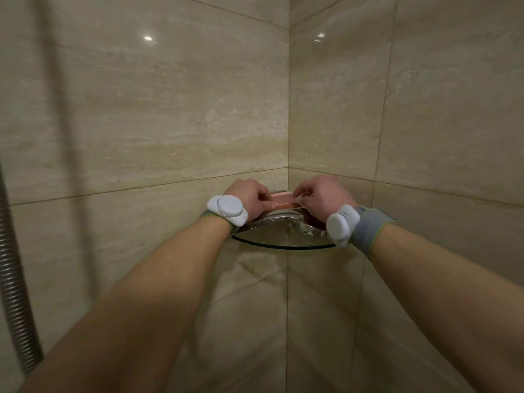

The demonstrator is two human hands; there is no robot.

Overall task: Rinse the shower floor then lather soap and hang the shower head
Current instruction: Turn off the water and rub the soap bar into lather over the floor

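Beige tile corner (170,123). My left hand (249,197) and right hand (321,194) pinch pink soap (283,202) over glass shelf (283,246) (shiny shower head (276,220) lies there).

No word, brand, number or sign can be read anywhere. The pink soap bar (284,200), a little toward 6 o'clock from the middle, shows a plain face. The white wrist device (341,224) at about 5 o'clock from there bears only one small mark (too small to tell whether it is a letter or a button).
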